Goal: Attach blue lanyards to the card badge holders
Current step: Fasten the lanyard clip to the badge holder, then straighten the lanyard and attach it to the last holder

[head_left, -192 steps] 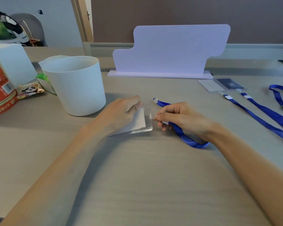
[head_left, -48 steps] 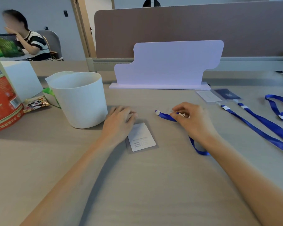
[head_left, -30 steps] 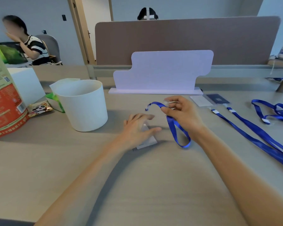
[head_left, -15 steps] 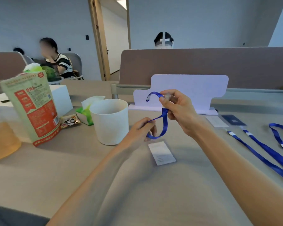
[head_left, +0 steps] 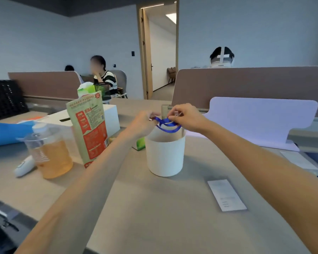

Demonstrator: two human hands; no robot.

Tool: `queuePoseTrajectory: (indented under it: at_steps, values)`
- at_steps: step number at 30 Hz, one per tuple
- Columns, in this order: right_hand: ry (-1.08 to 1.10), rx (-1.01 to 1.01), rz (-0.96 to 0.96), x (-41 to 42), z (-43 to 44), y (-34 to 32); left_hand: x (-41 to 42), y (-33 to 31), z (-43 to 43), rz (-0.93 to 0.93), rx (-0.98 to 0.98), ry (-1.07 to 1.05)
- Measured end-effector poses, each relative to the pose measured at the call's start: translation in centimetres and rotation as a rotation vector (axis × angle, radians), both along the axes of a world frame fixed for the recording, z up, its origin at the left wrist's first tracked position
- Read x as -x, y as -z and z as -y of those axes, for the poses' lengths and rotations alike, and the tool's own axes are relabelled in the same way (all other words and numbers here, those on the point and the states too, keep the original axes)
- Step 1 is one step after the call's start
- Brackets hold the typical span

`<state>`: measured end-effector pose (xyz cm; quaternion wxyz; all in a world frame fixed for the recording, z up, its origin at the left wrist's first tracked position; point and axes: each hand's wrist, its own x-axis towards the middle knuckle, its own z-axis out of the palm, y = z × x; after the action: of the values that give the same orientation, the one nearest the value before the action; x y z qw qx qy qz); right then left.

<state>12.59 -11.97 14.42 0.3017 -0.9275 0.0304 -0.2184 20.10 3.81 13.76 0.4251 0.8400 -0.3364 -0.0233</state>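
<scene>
I hold a short blue lanyard (head_left: 167,124) in the air just above the mouth of the white cup (head_left: 165,154). My left hand (head_left: 145,121) pinches its left end. My right hand (head_left: 186,116) pinches the other end, where a small clear clip shows between the fingers. The loop sags between both hands. A clear card badge holder (head_left: 226,194) with a white card lies flat on the desk at the right, apart from both hands.
Left of the cup stand a red-and-green pouch (head_left: 89,127), a bottle of amber liquid (head_left: 50,153) and a white box (head_left: 106,114). A white shaped board (head_left: 261,118) stands at the back right, with more cards (head_left: 299,159) before it. People sit at desks behind.
Both hands have carried the lanyard up and left, from above the desk to over the cup. The view has swung left; the badge holder stays on the desk.
</scene>
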Motion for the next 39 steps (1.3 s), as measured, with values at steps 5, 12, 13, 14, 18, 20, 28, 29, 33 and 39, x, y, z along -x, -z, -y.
queuePoseTrajectory:
  at_steps: [5, 12, 13, 14, 18, 20, 28, 29, 33, 39]
  values:
    - [-0.052, 0.113, -0.211, 0.0, 0.8, -0.1, -0.4, 0.7, -0.5, 0.148, -0.289, 0.069]
    - [0.058, -0.113, 0.251, 5.0, 2.1, -0.3, 4.9, 0.5, 2.5, 0.265, -0.004, 0.114]
    - [0.097, -0.141, 0.297, 6.2, 2.4, 0.0, 6.2, 0.6, 3.4, 0.269, 0.050, 0.144]
    - [0.142, -0.165, 0.343, 7.7, 2.8, 0.4, 7.5, 0.8, 4.3, 0.260, 0.103, 0.172]
    - [0.336, -0.273, 0.478, 14.1, 5.9, 3.2, 12.5, 2.5, 9.1, 0.186, 0.273, 0.218]
    - [0.436, -0.291, 0.484, 17.8, 8.1, 4.9, 15.4, 3.8, 12.3, 0.126, 0.297, 0.280]
    - [0.802, -0.322, 0.432, 33.7, 17.3, 8.9, 29.2, 8.6, 25.3, -0.035, 0.172, 0.619]
    - [0.845, -0.318, 0.417, 35.5, 18.4, 9.3, 30.9, 9.1, 26.9, -0.025, 0.146, 0.656]
    - [0.970, -0.323, 0.342, 42.6, 22.6, 10.5, 36.1, 10.8, 32.9, 0.024, -0.004, 0.729]
    - [1.121, -0.349, 0.141, 48.7, 28.7, 13.1, 40.0, 12.4, 40.1, 0.290, -0.204, 0.690]
